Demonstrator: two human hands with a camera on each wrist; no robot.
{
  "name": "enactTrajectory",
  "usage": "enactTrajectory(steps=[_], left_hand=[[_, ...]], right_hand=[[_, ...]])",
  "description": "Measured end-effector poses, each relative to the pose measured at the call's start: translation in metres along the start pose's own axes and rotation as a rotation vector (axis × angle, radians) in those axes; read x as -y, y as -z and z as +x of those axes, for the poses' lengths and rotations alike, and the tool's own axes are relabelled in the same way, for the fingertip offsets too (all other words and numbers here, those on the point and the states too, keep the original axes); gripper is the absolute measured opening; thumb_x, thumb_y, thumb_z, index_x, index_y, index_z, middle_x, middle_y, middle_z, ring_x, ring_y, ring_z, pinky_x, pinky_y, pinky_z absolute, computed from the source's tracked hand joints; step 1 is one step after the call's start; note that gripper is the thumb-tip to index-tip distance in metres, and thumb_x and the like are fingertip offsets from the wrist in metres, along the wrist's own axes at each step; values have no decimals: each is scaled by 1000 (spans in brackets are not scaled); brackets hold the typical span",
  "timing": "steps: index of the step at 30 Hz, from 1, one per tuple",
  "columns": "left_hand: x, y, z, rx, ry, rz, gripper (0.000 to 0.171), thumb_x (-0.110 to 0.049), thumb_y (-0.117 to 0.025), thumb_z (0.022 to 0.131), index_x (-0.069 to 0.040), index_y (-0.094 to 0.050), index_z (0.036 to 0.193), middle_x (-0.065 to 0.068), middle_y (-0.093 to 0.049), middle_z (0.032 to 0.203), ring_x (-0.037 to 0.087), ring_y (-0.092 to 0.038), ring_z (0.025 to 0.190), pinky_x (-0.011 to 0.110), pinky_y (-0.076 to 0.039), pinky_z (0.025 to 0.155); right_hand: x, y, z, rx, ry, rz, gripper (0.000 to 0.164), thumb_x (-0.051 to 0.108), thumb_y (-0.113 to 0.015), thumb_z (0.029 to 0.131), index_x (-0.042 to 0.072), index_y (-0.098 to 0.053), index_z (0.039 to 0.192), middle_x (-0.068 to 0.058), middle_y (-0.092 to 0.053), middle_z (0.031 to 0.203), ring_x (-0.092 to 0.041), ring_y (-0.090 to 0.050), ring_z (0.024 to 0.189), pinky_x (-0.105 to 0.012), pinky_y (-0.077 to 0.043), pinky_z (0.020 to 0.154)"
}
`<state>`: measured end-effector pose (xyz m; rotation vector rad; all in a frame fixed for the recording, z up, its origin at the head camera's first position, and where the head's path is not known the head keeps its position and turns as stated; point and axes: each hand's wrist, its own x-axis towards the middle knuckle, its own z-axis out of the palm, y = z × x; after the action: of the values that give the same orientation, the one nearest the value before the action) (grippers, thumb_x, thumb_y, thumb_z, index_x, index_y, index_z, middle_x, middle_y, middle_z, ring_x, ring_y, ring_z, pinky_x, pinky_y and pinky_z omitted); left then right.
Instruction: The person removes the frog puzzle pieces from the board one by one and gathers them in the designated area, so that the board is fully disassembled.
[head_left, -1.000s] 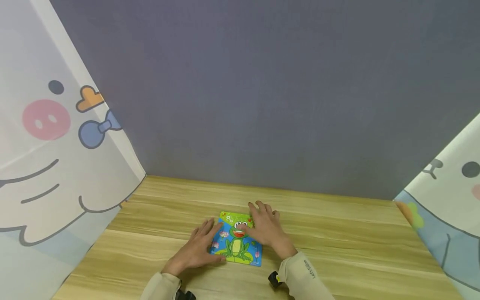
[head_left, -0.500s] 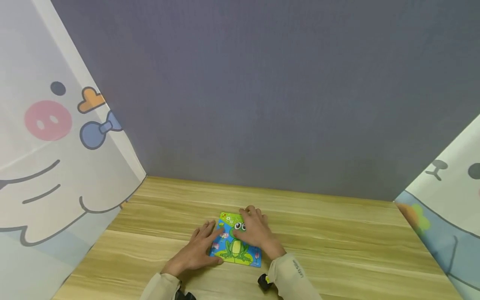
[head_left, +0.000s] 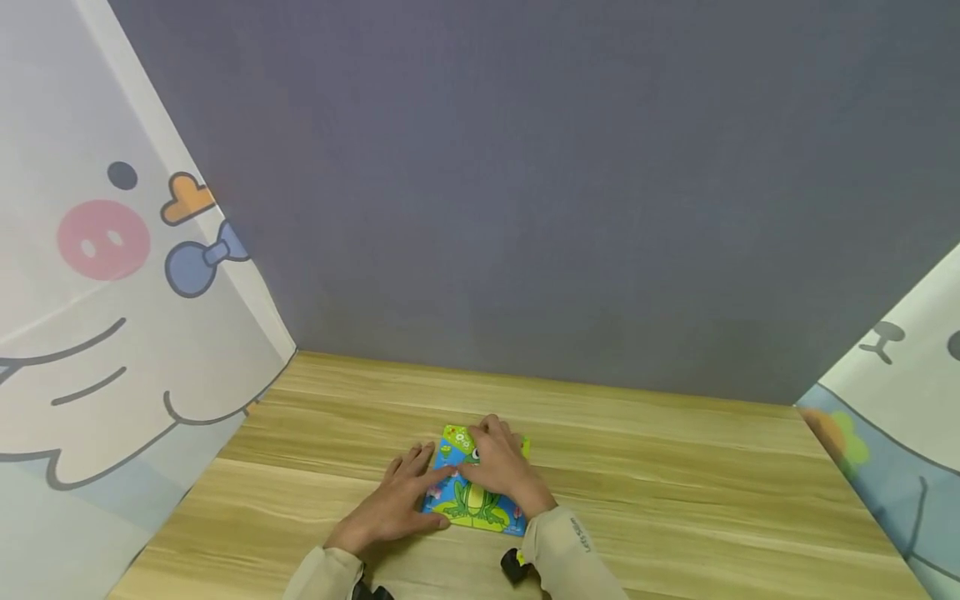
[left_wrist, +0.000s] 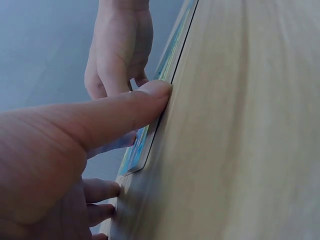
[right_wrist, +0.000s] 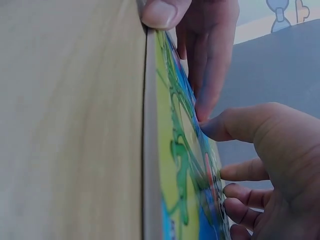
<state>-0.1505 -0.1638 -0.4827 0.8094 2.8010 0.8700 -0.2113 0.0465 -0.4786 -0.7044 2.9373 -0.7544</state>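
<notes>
A square picture board (head_left: 480,518) with a green cartoon frog on blue lies flat on the table. My left hand (head_left: 390,507) rests at its left side, the thumb at the near-left edge and the index finger reaching onto the picture. Across the upper middle lies my right hand (head_left: 504,467), covering much of the frog's head. In the right wrist view, its thumb and fingertips touch the printed face of the board (right_wrist: 162,125), spread apart. The left wrist view shows the left thumb (left_wrist: 155,92) lying along the board's side edge.
The wood-grain table (head_left: 675,492) extends around the board. A grey panel (head_left: 525,208) stands behind it, and cartoon-printed panels (head_left: 112,358) flank it on both sides. A small black device (head_left: 514,565) sits at the right wrist.
My right hand has slid left over the board, from its upper right side to its upper middle, close to the left index finger. The left hand has stayed nearly in place.
</notes>
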Motion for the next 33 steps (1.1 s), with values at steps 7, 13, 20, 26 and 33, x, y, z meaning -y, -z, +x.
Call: enactTrajectory(steps=[7,13,20,26,33], left_hand=[[2,-1,1,-9,-7,26,71,-45,-78,83,-16,-56,143,36,-29,157,61,-24,145,79,-20,110],[3,-1,-1,-1,-2,28,70,-48,-77,82,-16,-58,142,36,-28,158,61,-23,145,80,-20,110],[-1,-1,-2,-7,-2,69,70,-49,-76,81,-16,-59,141,36,-31,156,62,-28,143,78,-24,109],[-1,-1,0,-15,-9,112,70,-49,-76,82,-16,-59,141,36,-33,156,61,-31,142,78,-28,108],[0,1,2,-10,-14,112,70,-48,-76,82,-16,-58,141,36,-32,156,61,-30,143,78,-27,108]], right_hand=[[-1,-5,3,-3,-12,57,58,33,-73,87,6,-60,137,-12,-52,131,-28,-51,114,-53,-47,93],[-2,-11,4,-36,-17,88,52,31,-75,86,7,-63,130,-11,-54,128,-29,-52,114,-50,-45,93],[0,-12,5,-42,-47,131,49,30,-76,86,7,-62,127,-11,-54,126,-29,-51,114,-47,-40,91],[3,-9,10,-37,-72,134,48,30,-78,85,6,-63,124,-15,-54,127,-32,-52,115,-51,-41,89],[5,-8,14,-36,-115,162,45,31,-80,84,9,-61,118,-11,-54,118,-28,-52,105,-50,-41,85]])
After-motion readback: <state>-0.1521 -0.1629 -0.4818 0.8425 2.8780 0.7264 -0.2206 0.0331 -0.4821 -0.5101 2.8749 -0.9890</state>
